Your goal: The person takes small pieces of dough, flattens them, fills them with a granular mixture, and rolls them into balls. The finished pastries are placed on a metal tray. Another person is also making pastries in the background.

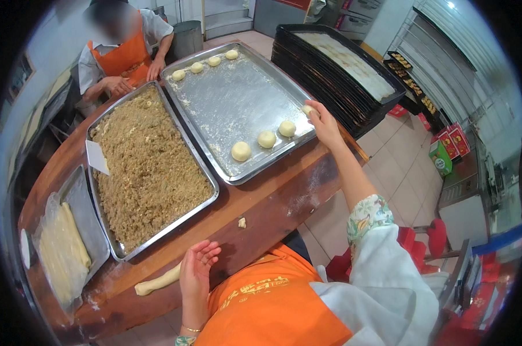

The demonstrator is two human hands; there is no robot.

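Note:
My right hand [325, 125] holds a pale dough ball [307, 110] at the right corner of a shallow metal tray [248, 99] dusted with flour. Three dough balls [266, 139] sit in a row along the tray's near side, and several smaller ones [196, 67] line its far end. Over the table's near edge, my left hand [199, 266] is empty, palm turned up and fingers slightly curled. Beside it lies a rope of dough [159, 281], its right end hidden behind that hand. A small dough scrap [242, 222] rests on the wooden table [230, 203].
A deep tray of crumbly brown filling [144, 168] holds a white scraper [97, 157]. Left of it, dough strips [64, 255] lie under plastic in a metal tray [100, 242]. A co-worker [122, 60] stands at the far side. Stacked black baking trays [330, 73] rise at right.

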